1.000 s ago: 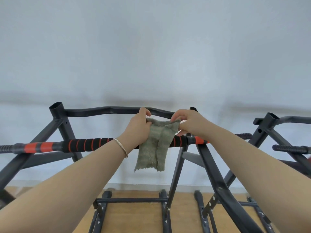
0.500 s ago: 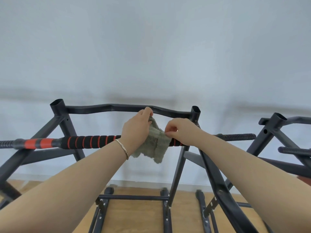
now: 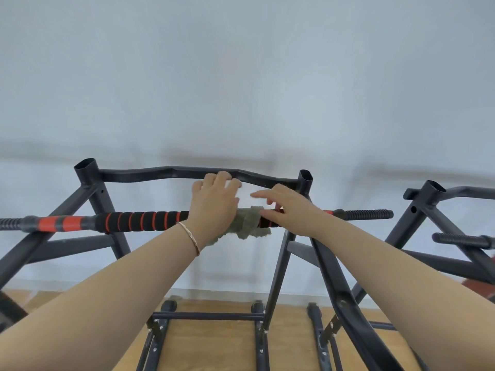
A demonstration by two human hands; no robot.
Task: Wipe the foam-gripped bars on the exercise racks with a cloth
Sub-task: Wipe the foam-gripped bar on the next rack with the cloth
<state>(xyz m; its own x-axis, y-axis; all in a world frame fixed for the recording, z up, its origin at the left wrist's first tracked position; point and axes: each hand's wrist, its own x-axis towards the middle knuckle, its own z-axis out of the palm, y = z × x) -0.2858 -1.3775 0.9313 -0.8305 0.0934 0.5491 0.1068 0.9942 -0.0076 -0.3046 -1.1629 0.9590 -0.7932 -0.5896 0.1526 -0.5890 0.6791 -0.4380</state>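
One wide-angle camera, worn on the head, faces forward and slightly down, close to the foam-gripped bar (image 3: pixel 144 220) that runs from 9 to 3 o'clock. The wall (image 3: pixel 241 76) fills 12 o'clock, with the wooden floor (image 3: pixel 214 344) at 6 and a second rack (image 3: pixel 428 204) at 3.

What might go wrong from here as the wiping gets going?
1. The cloth is bunched on the foam-gripped bar with an edge hanging below. The right hand shows straight fingers, not a grip, so the cloth may slip off.
2. The left hand rests on only one end of the cloth, so a stroke along the bar might leave the wad behind.
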